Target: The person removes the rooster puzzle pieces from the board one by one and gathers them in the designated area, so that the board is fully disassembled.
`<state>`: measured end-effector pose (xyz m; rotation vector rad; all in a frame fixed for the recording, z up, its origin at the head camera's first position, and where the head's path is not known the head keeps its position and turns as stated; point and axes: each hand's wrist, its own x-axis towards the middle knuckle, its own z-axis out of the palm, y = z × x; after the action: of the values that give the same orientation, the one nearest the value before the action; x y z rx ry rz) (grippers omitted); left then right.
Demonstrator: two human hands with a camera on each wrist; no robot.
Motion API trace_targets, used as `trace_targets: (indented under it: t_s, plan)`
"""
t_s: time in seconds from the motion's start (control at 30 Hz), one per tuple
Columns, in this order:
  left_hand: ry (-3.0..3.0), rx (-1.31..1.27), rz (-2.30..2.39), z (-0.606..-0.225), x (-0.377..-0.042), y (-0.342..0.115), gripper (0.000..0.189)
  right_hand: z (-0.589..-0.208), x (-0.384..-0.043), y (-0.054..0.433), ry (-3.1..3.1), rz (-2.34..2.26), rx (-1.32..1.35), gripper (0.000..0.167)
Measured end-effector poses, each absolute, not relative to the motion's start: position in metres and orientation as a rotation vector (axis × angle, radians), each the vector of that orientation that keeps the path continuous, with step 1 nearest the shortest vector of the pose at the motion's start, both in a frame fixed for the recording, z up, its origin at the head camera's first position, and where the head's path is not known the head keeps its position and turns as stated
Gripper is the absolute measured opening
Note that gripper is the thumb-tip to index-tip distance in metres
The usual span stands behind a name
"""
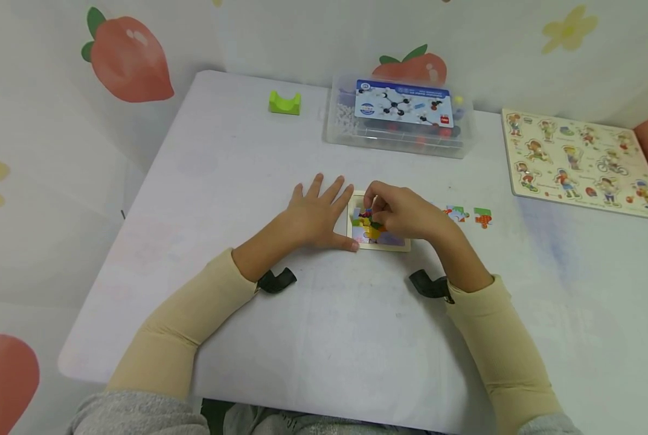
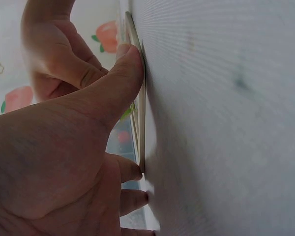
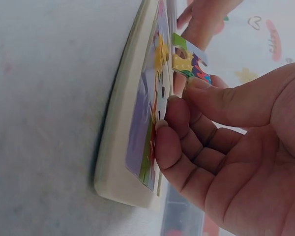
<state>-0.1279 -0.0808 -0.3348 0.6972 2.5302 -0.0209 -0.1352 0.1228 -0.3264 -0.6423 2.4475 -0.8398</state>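
A small wooden-framed jigsaw puzzle (image 1: 383, 248) lies on the table between the two hands. My left hand (image 1: 314, 222) is spread flat at its left side, with the thumb resting on the frame's near corner and the fingers along the left edge. Over the puzzle, my right hand (image 1: 407, 211) pinches a jigsaw piece (image 3: 187, 63) between thumb and index finger. That piece is tilted up above the picture in the right wrist view, yellow, green and blue. Other fingertips of the right hand rest at the puzzle surface. Part of the picture is hidden beneath this hand.
Loose jigsaw pieces (image 1: 483, 217) lie just right of the right hand. A clear plastic case (image 1: 400, 145) with a molecule-model label stands at the back. Behind to the left sits a green curved block (image 1: 284, 104). A wooden figure board (image 1: 584, 163) lies at the right.
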Motion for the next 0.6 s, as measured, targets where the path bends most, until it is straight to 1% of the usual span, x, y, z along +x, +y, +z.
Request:
trace_targets:
  t_s: [0.6]
  plan:
    - [2.529,0.672,0.010,-0.336,-0.128,-0.080,0.118,-0.318,-0.130,0.141,2.471,-0.872,-0.596,0.019]
